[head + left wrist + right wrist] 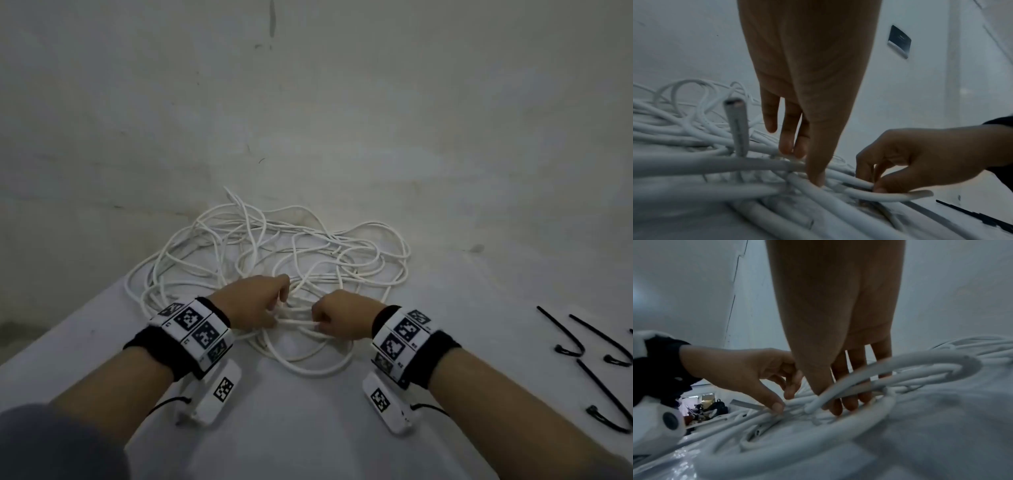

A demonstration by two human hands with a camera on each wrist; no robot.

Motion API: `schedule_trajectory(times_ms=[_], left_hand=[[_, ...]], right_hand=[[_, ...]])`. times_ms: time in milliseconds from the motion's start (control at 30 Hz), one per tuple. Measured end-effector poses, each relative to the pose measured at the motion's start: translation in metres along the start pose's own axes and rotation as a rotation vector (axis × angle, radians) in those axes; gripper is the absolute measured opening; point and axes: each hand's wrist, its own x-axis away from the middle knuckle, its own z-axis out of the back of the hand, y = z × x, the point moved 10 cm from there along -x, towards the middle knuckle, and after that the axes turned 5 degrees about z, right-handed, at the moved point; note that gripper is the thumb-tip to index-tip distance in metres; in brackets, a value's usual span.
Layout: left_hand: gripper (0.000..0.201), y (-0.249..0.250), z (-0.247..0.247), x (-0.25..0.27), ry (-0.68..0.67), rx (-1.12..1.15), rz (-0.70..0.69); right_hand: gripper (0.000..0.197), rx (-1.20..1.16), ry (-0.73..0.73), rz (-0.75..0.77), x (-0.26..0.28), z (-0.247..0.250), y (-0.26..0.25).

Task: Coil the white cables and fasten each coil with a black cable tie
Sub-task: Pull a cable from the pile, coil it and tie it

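A loose tangle of white cables [274,253] lies on the white table [301,431]. Both hands are at its near side. My left hand [279,317] has curled fingers, and its thumb and fingers pinch a strand [838,178]. The right hand [317,325] pinches the same white cable [297,322] a short way along. In the left wrist view the right hand's fingertips [878,188] close on a cable near its free end [920,194]. In the right wrist view a cable loop [920,363] crosses in front of the right hand's fingers [849,402]. Three black cable ties [565,335] lie to the right.
The table's left edge [68,329] runs diagonally and drops off. A pale wall [308,120] rises right behind the cable pile. Bare tabletop lies between my forearms. The ties [972,214] sit close to my right forearm.
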Motion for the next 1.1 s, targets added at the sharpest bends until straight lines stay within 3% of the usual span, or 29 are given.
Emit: schedule_trajectory(times_ms=[167,233,333,500,667,800,1000,1100], left_hand=[[0.013,0.005,-0.003,-0.001,-0.023,-0.09,-0.045],[0.005,0.007,0.006,-0.001,-0.01,-0.011,-0.063],[0.018,0.008,0.027,0.004,0.053,0.259,-0.074],[0.027,0.016,0.043,0.014,0.064,0.644,-0.054],[0.039,0.042,0.036,0.016,0.012,1.172,-0.018],[0.041,0.067,0.041,0.016,-0.028,1.481,-0.084],[0.04,0.072,0.085,0.023,0.121,1.719,-0.197],[0.042,0.082,0.092,0.028,0.085,1.822,-0.245]], right_hand=[[0.016,-0.052,0.064,0.059,0.002,0.011,0.004],[0.014,-0.097,0.184,0.081,0.011,0.035,0.01],[0.013,-0.154,0.396,0.1,0.035,0.072,0.024],[0.012,-0.298,0.762,-0.025,0.095,0.119,0.069],[0.014,-0.374,0.962,-0.12,0.14,0.127,0.099],[0.009,-0.43,1.045,-0.122,0.166,0.132,0.1],[0.013,-0.433,0.965,-0.056,0.206,0.135,0.097],[0.014,-0.403,0.98,-0.047,0.221,0.129,0.095]])
